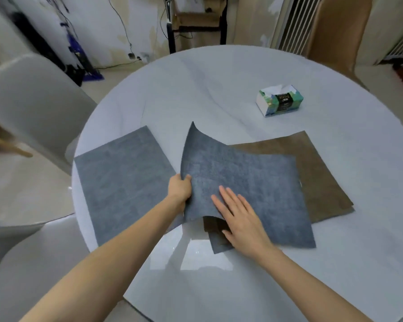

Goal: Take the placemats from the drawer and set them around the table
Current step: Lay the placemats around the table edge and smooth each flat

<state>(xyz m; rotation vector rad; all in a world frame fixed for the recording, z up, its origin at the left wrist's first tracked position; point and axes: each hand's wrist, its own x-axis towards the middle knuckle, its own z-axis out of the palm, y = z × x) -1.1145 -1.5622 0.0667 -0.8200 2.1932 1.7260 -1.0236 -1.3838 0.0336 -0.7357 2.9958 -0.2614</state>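
Two bare forearms reach over the near rim of a round white table [219, 73], where placemats are being sorted for laying out. One blue-grey placemat [123, 180] already lies flat at the person's left, just inside the table's edge and apart from the rest. The others sit in a loose pile in front of the person. The left hand [179, 189] grips the left edge of the top blue-grey mat [247, 182], thumb on top and fingers curled beneath, peeling that side up so its far corner stands curled in the air. The right hand [239, 217] lies flat on the same mat, fingers straight and spread, pressing the pile down. Beneath it show a brown placemat [319, 173], fanned out to the right, and the corner of another blue-grey mat [219, 242] at the near side; how many are in the pile cannot be told. A tissue box [280, 100] stands well apart on the table's far right. A grey chair [28, 105] waits at left and a tan chair [335, 36] at the far right. Judged from this layout, the mats are out of the drawer and one place is set; the second is just being lifted off, and the remainder have yet to be spread round the table.
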